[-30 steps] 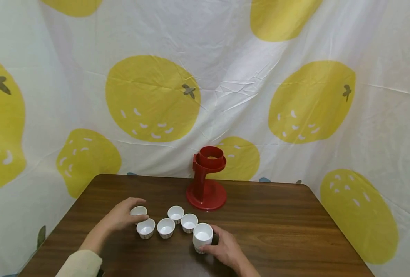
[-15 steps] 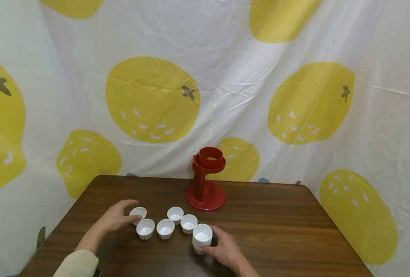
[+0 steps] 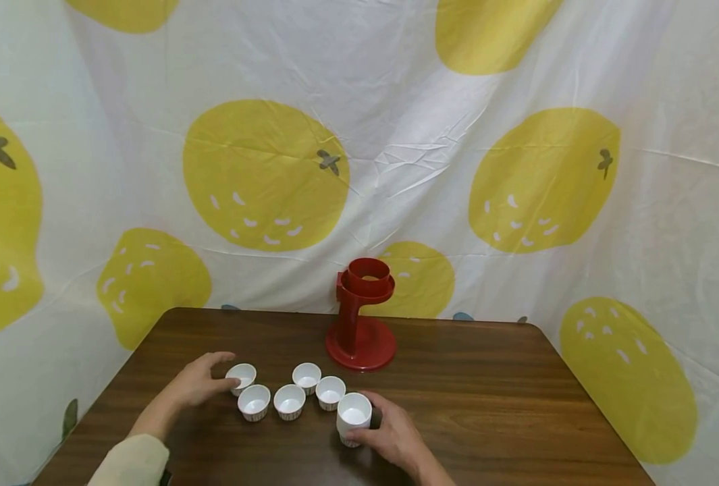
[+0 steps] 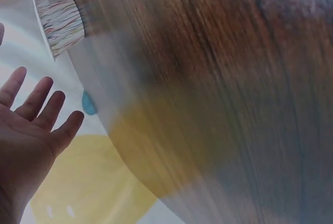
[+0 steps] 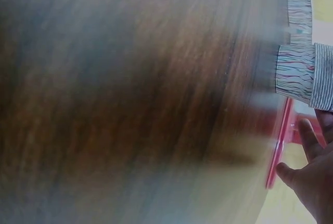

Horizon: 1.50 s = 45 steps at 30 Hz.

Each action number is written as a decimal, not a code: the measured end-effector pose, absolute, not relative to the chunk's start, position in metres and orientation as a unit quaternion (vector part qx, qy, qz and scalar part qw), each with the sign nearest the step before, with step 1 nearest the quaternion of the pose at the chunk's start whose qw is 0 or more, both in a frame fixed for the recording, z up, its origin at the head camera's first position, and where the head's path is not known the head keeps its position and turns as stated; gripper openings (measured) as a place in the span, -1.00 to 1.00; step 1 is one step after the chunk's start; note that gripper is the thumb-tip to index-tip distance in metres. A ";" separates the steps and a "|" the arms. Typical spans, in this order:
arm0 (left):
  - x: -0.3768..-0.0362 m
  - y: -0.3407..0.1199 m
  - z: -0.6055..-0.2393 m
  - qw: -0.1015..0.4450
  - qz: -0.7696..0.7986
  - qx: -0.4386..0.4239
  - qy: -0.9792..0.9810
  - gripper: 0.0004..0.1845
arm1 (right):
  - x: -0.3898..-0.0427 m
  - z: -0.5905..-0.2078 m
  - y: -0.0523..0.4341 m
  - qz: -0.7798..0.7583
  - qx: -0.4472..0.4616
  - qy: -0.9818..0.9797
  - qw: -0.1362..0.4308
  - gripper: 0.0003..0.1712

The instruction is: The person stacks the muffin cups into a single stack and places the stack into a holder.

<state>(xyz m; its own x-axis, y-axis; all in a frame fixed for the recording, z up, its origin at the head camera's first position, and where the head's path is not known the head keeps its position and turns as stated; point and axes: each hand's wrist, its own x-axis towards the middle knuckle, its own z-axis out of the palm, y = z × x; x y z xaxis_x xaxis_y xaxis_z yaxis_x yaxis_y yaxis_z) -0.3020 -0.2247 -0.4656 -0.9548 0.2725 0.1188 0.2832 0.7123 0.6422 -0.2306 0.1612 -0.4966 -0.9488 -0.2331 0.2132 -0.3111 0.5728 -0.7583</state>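
Cup stack held upright on the table (image 3: 487,391), right of the loose white cups.
The stack (image 3: 354,412) is pinched at its side by the right hand (image 3: 395,435); the left hand (image 3: 195,383) is spread wide at the leftmost cup (image 3: 242,376), contact uncertain. Cups judged light, easily dented, best gripped gently below the rim. Ridged layers are revealed by the right wrist view; white interiors, by the head view alone.

Wears a pale cream sleeve (image 3: 129,464) behind the left hand (image 3: 198,382), with a dark item (image 3: 165,478) beside it; bare-wristed behind the right hand (image 3: 391,430).
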 end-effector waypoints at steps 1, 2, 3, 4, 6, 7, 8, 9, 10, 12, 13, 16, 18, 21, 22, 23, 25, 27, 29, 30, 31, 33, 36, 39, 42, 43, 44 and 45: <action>-0.302 -0.225 -0.466 0.007 -0.347 -0.150 -0.926 -0.33 | -0.231 -0.496 0.161 0.435 0.153 -0.886 0.045 -0.23; -0.303 -0.225 -0.466 0.007 -0.344 -0.151 -0.927 -0.32 | -0.231 -0.496 0.162 0.435 0.151 -0.886 0.044 -0.23; -0.303 -0.225 -0.466 0.006 -0.339 -0.152 -0.928 -0.32 | -0.231 -0.496 0.162 0.436 0.150 -0.886 0.043 -0.23; -0.304 -0.225 -0.467 0.004 -0.335 -0.153 -0.930 -0.32 | -0.231 -0.496 0.162 0.436 0.148 -0.887 0.041 -0.23; -0.305 -0.226 -0.468 -0.003 -0.333 -0.148 -0.931 -0.30 | -0.231 -0.497 0.162 0.441 0.144 -0.885 0.038 -0.22; -0.305 -0.226 -0.469 -0.007 -0.332 -0.145 -0.932 -0.29 | -0.231 -0.497 0.162 0.443 0.142 -0.885 0.036 -0.22; -0.306 -0.227 -0.470 -0.012 -0.330 -0.144 -0.933 -0.28 | -0.230 -0.497 0.162 0.445 0.141 -0.884 0.035 -0.22; -0.307 -0.227 -0.471 -0.016 -0.331 -0.141 -0.933 -0.26 | -0.230 -0.497 0.161 0.447 0.141 -0.883 0.034 -0.22; -0.307 -0.227 -0.472 -0.021 -0.332 -0.137 -0.933 -0.25 | -0.229 -0.497 0.161 0.448 0.140 -0.882 0.034 -0.22; -0.308 -0.227 -0.474 -0.029 -0.335 -0.132 -0.932 -0.22 | -0.229 -0.497 0.161 0.450 0.140 -0.881 0.034 -0.22; -0.308 -0.227 -0.475 -0.031 -0.336 -0.131 -0.932 -0.21 | -0.228 -0.497 0.161 0.450 0.141 -0.881 0.034 -0.23; -0.310 -0.226 -0.476 -0.035 -0.337 -0.129 -0.932 -0.20 | -0.228 -0.497 0.161 0.450 0.141 -0.881 0.033 -0.24; -0.311 -0.226 -0.478 -0.034 -0.336 -0.132 -0.932 -0.21 | -0.228 -0.496 0.161 0.449 0.141 -0.882 0.032 -0.24; -0.312 -0.226 -0.480 -0.034 -0.339 -0.133 -0.931 -0.22 | -0.227 -0.496 0.161 0.448 0.138 -0.883 0.028 -0.24; -0.313 -0.226 -0.481 -0.035 -0.339 -0.133 -0.931 -0.22 | -0.227 -0.496 0.162 0.447 0.137 -0.884 0.028 -0.24; -0.313 -0.225 -0.481 -0.036 -0.340 -0.133 -0.930 -0.22 | -0.227 -0.496 0.161 0.447 0.136 -0.884 0.028 -0.24; -0.315 -0.225 -0.482 -0.038 -0.339 -0.131 -0.931 -0.22 | -0.227 -0.497 0.161 0.445 0.135 -0.885 0.029 -0.24; -0.316 -0.224 -0.484 -0.043 -0.339 -0.125 -0.932 -0.22 | -0.227 -0.497 0.162 0.446 0.135 -0.884 0.029 -0.23; -0.317 -0.224 -0.484 -0.044 -0.335 -0.122 -0.933 -0.22 | -0.228 -0.498 0.162 0.447 0.135 -0.884 0.028 -0.23; -0.318 -0.223 -0.484 -0.045 -0.333 -0.120 -0.934 -0.22 | -0.229 -0.498 0.162 0.447 0.135 -0.884 0.028 -0.23; -0.318 -0.223 -0.484 -0.045 -0.330 -0.120 -0.935 -0.22 | -0.229 -0.497 0.162 0.447 0.135 -0.884 0.026 -0.23; -0.318 -0.223 -0.484 -0.042 -0.323 -0.124 -0.937 -0.23 | -0.229 -0.497 0.162 0.448 0.137 -0.883 0.025 -0.23; -0.319 -0.222 -0.484 -0.042 -0.318 -0.122 -0.939 -0.25 | -0.230 -0.497 0.163 0.450 0.139 -0.882 0.023 -0.24; -0.320 -0.223 -0.484 -0.044 -0.314 -0.120 -0.941 -0.24 | -0.230 -0.496 0.163 0.451 0.138 -0.882 0.021 -0.25; -0.320 -0.224 -0.486 -0.043 -0.316 -0.121 -0.940 -0.21 | -0.230 -0.496 0.163 0.452 0.139 -0.881 0.021 -0.26; -0.320 -0.225 -0.486 -0.043 -0.318 -0.120 -0.940 -0.21 | -0.230 -0.496 0.163 0.452 0.138 -0.881 0.020 -0.26; -0.320 -0.225 -0.487 -0.042 -0.319 -0.120 -0.939 -0.20 | -0.230 -0.497 0.163 0.451 0.139 -0.881 0.020 -0.26; -0.320 -0.226 -0.488 -0.042 -0.320 -0.120 -0.939 -0.20 | -0.230 -0.497 0.163 0.450 0.139 -0.882 0.021 -0.26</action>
<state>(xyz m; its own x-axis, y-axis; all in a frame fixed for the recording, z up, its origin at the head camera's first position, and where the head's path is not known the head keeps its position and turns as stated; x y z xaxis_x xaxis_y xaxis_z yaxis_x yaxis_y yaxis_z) -0.3200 -0.2257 -0.4877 -0.9678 0.2516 -0.0021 0.1979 0.7663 0.6113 -0.2302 0.1627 -0.4967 -0.9604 -0.2263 0.1626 -0.2644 0.5557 -0.7882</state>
